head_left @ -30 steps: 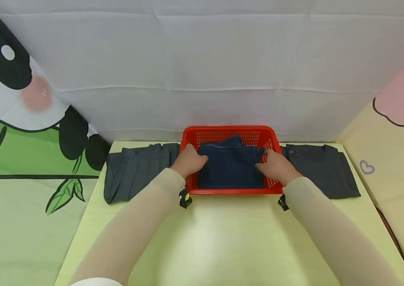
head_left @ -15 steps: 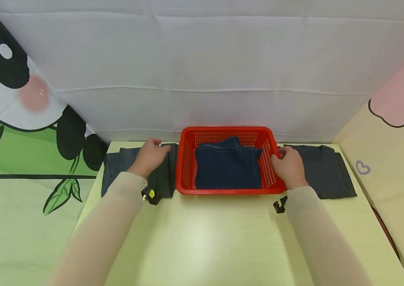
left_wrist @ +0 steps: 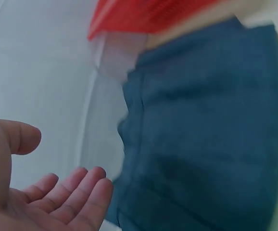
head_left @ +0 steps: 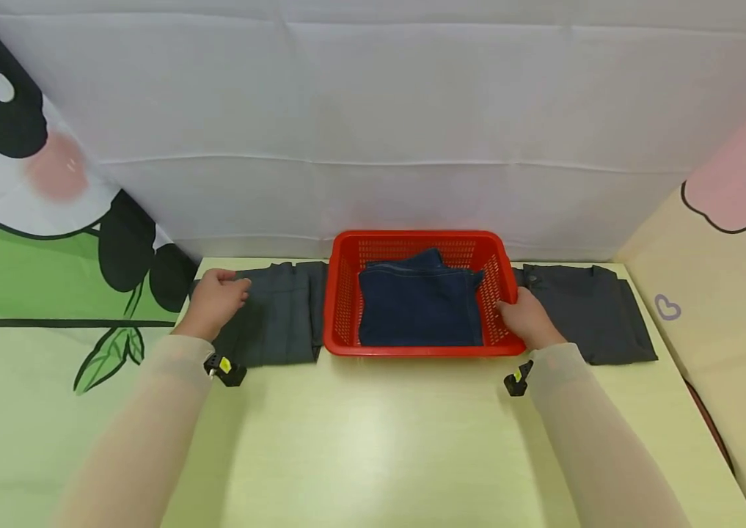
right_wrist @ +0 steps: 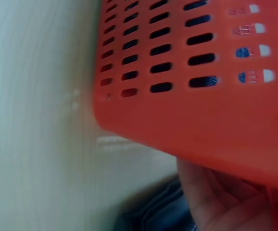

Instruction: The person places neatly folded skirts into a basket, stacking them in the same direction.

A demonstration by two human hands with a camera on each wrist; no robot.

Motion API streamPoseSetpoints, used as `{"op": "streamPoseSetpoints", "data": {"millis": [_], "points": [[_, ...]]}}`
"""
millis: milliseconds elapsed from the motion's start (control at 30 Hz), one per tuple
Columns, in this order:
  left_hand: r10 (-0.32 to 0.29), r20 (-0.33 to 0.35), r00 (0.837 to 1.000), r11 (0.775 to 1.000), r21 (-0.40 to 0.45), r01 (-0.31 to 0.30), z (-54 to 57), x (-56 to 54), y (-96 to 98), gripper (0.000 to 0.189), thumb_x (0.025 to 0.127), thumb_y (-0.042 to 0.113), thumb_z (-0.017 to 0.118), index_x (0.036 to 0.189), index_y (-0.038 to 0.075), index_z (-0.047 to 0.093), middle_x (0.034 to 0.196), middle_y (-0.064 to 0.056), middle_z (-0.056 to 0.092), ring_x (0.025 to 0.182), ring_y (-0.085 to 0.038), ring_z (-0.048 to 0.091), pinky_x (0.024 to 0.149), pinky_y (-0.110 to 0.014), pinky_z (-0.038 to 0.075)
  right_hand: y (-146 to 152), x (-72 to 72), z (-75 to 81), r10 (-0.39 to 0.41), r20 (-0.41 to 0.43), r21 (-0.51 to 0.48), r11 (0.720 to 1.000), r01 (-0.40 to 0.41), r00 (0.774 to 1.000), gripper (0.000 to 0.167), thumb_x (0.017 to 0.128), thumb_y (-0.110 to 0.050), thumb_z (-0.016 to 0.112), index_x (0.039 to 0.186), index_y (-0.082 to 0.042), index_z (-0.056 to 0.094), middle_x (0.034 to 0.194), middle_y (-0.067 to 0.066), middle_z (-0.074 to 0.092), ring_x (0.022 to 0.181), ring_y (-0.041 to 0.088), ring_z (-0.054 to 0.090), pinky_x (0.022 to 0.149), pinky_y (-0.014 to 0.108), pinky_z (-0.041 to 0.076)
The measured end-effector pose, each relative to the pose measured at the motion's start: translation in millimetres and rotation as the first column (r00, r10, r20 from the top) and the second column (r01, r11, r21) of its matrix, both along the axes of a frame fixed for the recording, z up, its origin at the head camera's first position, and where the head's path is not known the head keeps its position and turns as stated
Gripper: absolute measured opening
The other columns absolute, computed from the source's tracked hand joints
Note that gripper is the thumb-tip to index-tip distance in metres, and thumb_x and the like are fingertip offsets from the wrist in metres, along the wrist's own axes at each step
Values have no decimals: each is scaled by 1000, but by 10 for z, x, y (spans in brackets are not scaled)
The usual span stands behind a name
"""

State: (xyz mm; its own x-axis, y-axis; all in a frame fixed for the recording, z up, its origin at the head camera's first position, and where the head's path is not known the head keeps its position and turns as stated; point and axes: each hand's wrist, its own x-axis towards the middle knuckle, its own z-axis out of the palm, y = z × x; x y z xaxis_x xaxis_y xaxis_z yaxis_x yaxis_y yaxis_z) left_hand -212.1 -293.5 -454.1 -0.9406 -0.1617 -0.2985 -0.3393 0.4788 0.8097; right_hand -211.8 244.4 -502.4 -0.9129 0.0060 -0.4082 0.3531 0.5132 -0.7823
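A red plastic basket (head_left: 422,351) stands against the back of the table, with folded dark blue jeans (head_left: 420,308) inside. My right hand (head_left: 531,319) grips the basket's right rim, thumb over the inner side; in the right wrist view its fingers (right_wrist: 225,202) curl behind the red wall. On the left my left hand (head_left: 214,301) is over the left end of folded dark grey trousers (head_left: 273,315), holding nothing. The left wrist view has its fingers relaxed and apart from the thumb, beside the trousers (left_wrist: 206,125).
More folded dark grey trousers (head_left: 590,315) lie right of the basket, beside my right hand. The pale yellow table (head_left: 366,440) is bounded by a white cloth backdrop (head_left: 406,132) behind and printed cloth (head_left: 683,352) on the right.
Both hands have left the jeans, which stay in the basket. My left hand has swung left over the grey trousers; my right hand has moved outward and taken the basket's right rim.
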Motion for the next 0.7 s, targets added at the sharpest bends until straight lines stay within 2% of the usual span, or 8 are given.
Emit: {"op": "streamPoseSetpoints", "data": {"millis": [233, 433, 600, 700], "points": [[-47, 29, 998, 995, -82, 49, -31, 154, -413, 72, 109, 39, 44, 157, -9, 20, 142, -33, 43, 129, -47, 50, 107, -61, 42, -37, -9, -3, -17, 10, 20, 1000, 17, 1000, 54, 109, -20, 46, 152, 8, 29, 136, 31, 53, 113, 46, 64, 90, 56, 57], [-34, 84, 996, 987, -154, 47, 15, 211, -738, 76, 109, 41, 40, 157, -12, 16, 152, -39, 31, 138, -55, 37, 108, -67, 37, -37, -3, -6, -22, 7, 9, 1000, 22, 1000, 53, 109, -20, 46, 151, 8, 29, 136, 30, 53, 114, 46, 63, 91, 57, 57], [4, 134, 991, 960, -276, 34, -81, 256, -973, 81, 106, 47, 42, 151, -18, 23, 150, -43, 29, 135, -59, 35, 106, -68, 37, -26, -7, -12, -29, -1, 21, 999, 29, 1000, 52, 109, -20, 46, 150, 8, 30, 135, 30, 53, 114, 46, 63, 92, 57, 56], [8, 183, 983, 944, -327, 53, -162, 276, -1085, 88, 105, 52, 42, 150, -20, 24, 150, -45, 27, 135, -61, 34, 105, -68, 37, -30, -2, -20, -29, -1, 17, 999, 29, 1000, 52, 109, -20, 46, 151, 8, 30, 136, 29, 53, 115, 45, 63, 93, 57, 55]]}}
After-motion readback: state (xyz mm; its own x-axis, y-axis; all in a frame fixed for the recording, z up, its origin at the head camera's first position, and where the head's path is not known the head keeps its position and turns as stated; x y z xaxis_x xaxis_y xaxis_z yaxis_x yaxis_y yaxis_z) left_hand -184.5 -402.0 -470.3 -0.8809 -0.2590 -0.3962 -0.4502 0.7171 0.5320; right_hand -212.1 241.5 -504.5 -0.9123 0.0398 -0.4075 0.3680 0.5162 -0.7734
